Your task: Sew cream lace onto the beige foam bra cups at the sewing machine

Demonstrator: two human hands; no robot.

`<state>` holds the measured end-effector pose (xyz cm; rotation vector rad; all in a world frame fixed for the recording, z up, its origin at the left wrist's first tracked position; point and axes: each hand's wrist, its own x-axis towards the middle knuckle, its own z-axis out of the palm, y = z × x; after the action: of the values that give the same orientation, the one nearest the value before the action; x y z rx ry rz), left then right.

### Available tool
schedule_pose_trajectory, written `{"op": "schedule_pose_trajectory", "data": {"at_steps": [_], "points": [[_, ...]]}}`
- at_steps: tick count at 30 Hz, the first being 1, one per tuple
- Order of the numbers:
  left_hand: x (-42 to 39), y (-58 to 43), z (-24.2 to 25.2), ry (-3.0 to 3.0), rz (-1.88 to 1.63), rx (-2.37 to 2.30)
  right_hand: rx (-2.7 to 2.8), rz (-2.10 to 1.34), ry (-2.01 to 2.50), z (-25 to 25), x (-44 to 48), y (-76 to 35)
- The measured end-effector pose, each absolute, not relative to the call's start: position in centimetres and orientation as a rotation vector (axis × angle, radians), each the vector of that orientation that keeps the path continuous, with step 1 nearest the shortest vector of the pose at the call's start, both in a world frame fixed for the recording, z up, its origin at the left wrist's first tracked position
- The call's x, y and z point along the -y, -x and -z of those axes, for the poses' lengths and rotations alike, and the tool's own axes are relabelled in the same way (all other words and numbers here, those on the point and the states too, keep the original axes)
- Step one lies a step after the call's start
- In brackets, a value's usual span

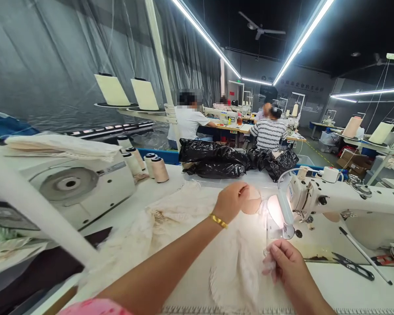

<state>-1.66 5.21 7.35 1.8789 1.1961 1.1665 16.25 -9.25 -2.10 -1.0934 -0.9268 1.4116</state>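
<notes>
My left hand (231,202), with a gold bracelet at the wrist, is raised over the work with thumb and fingers closed. Whatever it pinches is hidden; a beige rounded piece (252,206) shows right beside the fingertips. Lower down, my right hand (286,262) pinches the thin edge of the cream fabric (236,258) in front of the sewing machine's lit needle area. This cloth spreads across the table, bunched and wrinkled toward the left. The sewing machine (302,197) stands to the right, its lamp shining on a pale piece by the presser foot.
Black scissors (354,266) and a white rod (364,256) lie right of my right hand. Black plastic bags (213,159) sit behind the work. Thread cones (159,169) and another machine (82,188) stand left. A measuring tape (190,309) runs along the front edge. Several people sit farther back.
</notes>
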Motion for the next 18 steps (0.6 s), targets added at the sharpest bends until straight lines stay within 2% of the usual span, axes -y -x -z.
{"op": "schedule_pose_trajectory", "data": {"at_steps": [4,10,15,18], "points": [[0.0,3.6,-7.9,-1.639,-0.995,-1.045,0.858,-1.432,1.062,0.8,9.9,-16.5],[5.8,4.4,-5.7,-1.465,-0.748,-0.988,0.882,-1.415,1.044,0.7,10.9,-16.6],[5.7,4.6,-7.5,-1.898,-0.752,-1.166,1.225,-1.163,1.224,-1.6,11.9,-16.2],[6.0,4.2,-10.4,-2.143,-0.771,-0.879,1.647,-0.955,1.286,-5.6,13.1,-15.9]]}}
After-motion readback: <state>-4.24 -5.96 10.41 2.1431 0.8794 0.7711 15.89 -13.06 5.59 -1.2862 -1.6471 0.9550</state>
